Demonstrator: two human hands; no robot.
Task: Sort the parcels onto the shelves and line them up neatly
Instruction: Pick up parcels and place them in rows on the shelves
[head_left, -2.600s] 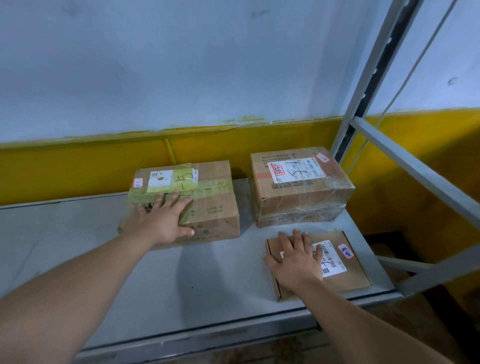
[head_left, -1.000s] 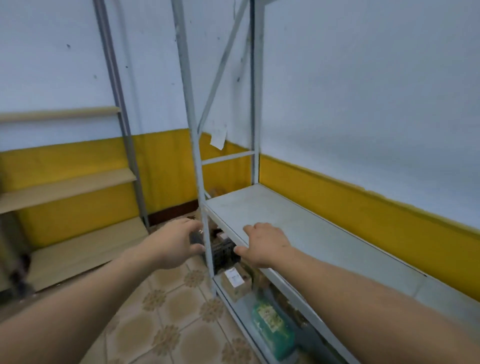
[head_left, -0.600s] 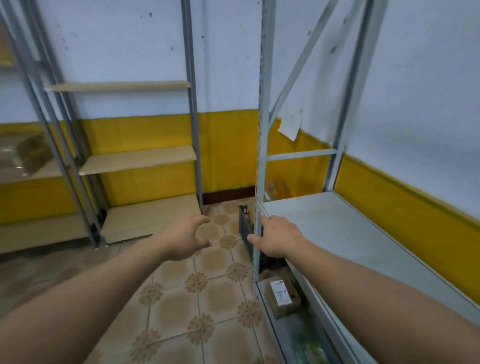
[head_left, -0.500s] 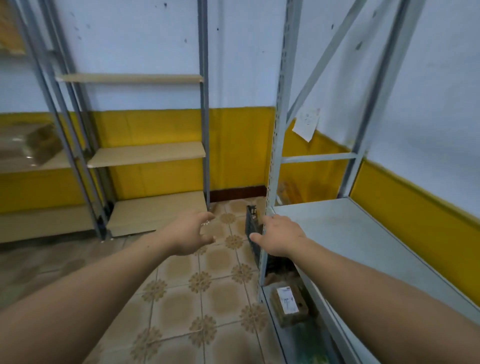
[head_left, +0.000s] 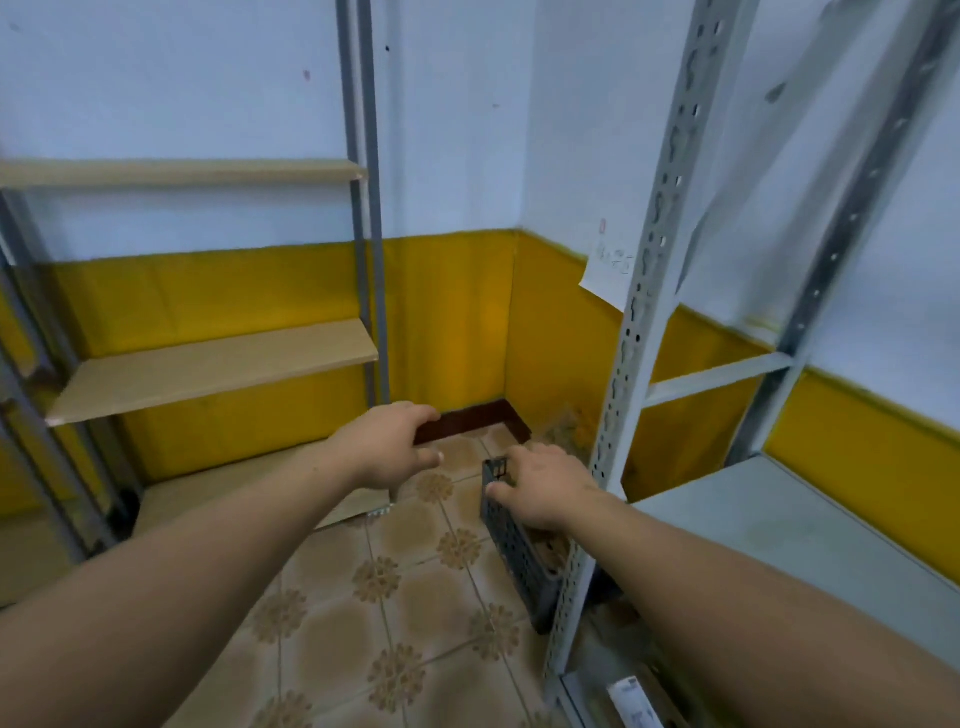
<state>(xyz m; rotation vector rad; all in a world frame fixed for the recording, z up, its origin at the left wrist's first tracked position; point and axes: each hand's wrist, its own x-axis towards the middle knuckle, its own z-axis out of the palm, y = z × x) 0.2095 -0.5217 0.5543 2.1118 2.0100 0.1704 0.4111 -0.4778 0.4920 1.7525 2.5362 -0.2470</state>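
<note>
On the tiled floor (head_left: 395, 597), against the foot of the perforated upright (head_left: 631, 332), a dark plastic crate (head_left: 514, 556) is seen. Brown cardboard is glimpsed inside it (head_left: 544, 546) and is taken to be parcels, though number and size cannot be told. One more labelled parcel (head_left: 631, 699) is partly seen on the bottom shelf at the frame's lower edge.

The parcels are judged stiff and light to middling in weight. Card corners are likely to be crushed if squeezed, and taped faces may be slippery. Each should be taken by two opposite sides, or with fingers under the base, not by the label face. If the crate is lifted whole, its rigid rim should be gripped on both long sides, since a loaded crate held at one corner may be tipped.

The right hand (head_left: 540, 491) is held over the crate's near top corner with fingers curled. Whether the rim is gripped or only approached cannot be told. The left hand (head_left: 387, 447) is held in the air to the crate's left, fingers loosely bent and thumb apart, with nothing in it.

To the right a grey metal shelf (head_left: 779, 525) is seen. To the left wooden shelves (head_left: 208, 364) are mounted along the yellow-and-white wall.
</note>
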